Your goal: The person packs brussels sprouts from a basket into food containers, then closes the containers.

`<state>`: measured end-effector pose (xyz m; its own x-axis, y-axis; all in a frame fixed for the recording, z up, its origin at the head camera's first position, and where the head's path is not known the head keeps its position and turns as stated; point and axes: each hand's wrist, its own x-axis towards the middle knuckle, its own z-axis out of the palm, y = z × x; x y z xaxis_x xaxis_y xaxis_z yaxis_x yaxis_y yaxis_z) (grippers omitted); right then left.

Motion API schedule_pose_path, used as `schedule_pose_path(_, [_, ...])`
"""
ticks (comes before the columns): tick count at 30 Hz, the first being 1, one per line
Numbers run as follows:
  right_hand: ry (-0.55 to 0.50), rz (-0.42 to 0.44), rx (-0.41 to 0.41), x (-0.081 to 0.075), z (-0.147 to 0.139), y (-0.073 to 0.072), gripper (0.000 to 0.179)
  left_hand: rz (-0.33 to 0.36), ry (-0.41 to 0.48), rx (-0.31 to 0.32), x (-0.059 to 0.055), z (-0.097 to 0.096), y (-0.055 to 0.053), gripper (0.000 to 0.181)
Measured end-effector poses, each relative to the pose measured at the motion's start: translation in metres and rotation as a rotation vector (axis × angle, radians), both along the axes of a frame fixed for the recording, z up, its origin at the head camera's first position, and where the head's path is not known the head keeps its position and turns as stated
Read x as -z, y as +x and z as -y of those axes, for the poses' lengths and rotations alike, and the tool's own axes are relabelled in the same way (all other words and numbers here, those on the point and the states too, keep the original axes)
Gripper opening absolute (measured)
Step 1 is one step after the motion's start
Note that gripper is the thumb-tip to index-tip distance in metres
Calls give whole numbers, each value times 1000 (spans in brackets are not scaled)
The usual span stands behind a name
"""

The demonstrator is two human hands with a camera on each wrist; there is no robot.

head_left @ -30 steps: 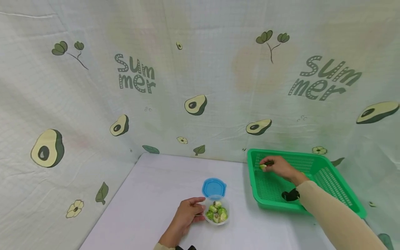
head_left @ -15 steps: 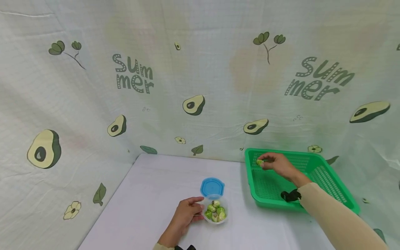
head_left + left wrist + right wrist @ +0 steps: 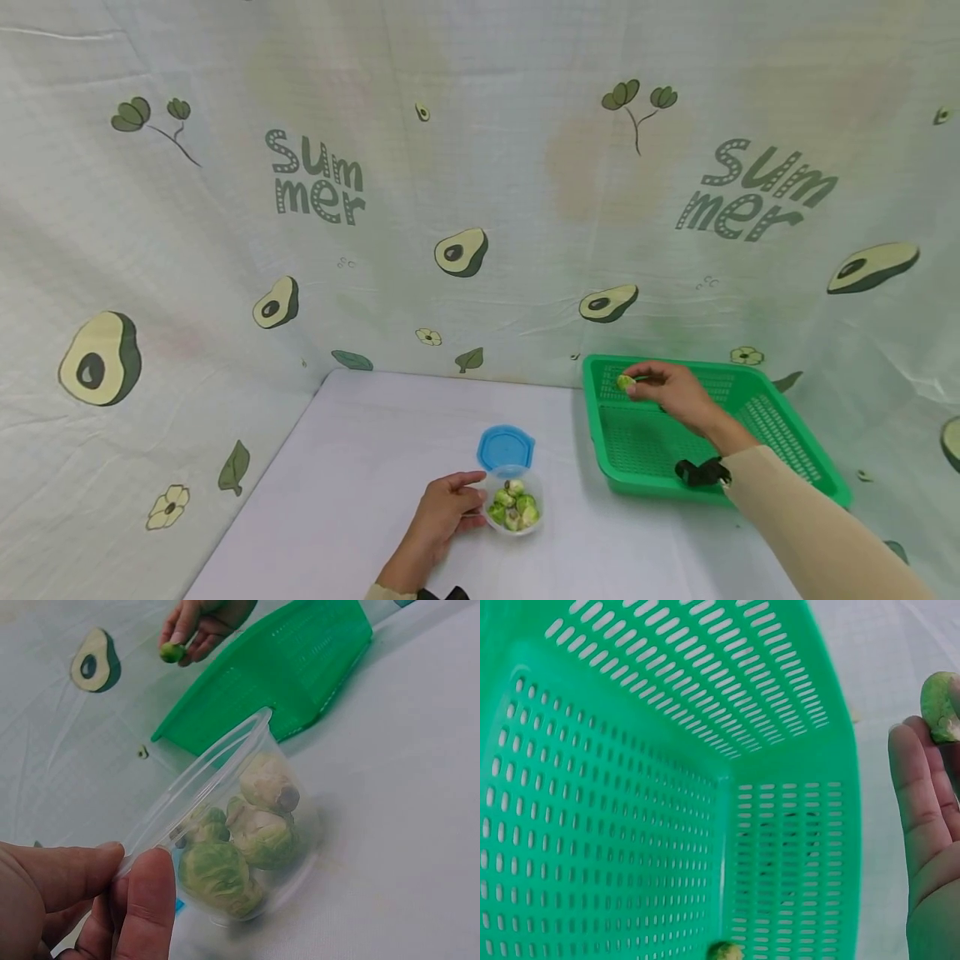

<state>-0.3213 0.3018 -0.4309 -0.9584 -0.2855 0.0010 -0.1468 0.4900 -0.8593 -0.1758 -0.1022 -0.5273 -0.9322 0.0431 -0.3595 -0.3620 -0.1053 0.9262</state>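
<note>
My left hand (image 3: 442, 512) pinches the rim of a small clear plastic container (image 3: 259, 724) between thumb and fingers. Several Brussels sprouts (image 3: 214, 870) lie inside it. Over the back left part of a green plastic basket (image 3: 630, 437), my right hand (image 3: 678, 396) holds one Brussels sprout (image 3: 625, 382) at its fingertips. The right wrist view shows that sprout (image 3: 937, 705) partly covered by the fingers, beyond the basket's rim. Another sprout (image 3: 726, 951) sits at the bottom of the basket, cut off by the frame's edge.
Just behind the container lies a blue lid (image 3: 506, 448) on the white tabletop (image 3: 360, 467). The basket has raised slotted walls and stands to the right, near the hanging printed cloth (image 3: 525, 167).
The right hand has risen a little with the Brussels sprout, from inside the basket to higher near its back rim. My left hand keeps its hold on the container. The head view has shifted slightly.
</note>
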Motion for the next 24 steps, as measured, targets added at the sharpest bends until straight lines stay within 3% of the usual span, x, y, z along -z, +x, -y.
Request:
schedule_pose_path(19, [-143,-148,84,-6,31,35,41,5,7,0,0,0,-1,42])
schedule_pose_path(24, [-201,-170,68,-5,43,46,39,7,10,-3,-2,1,-2,42])
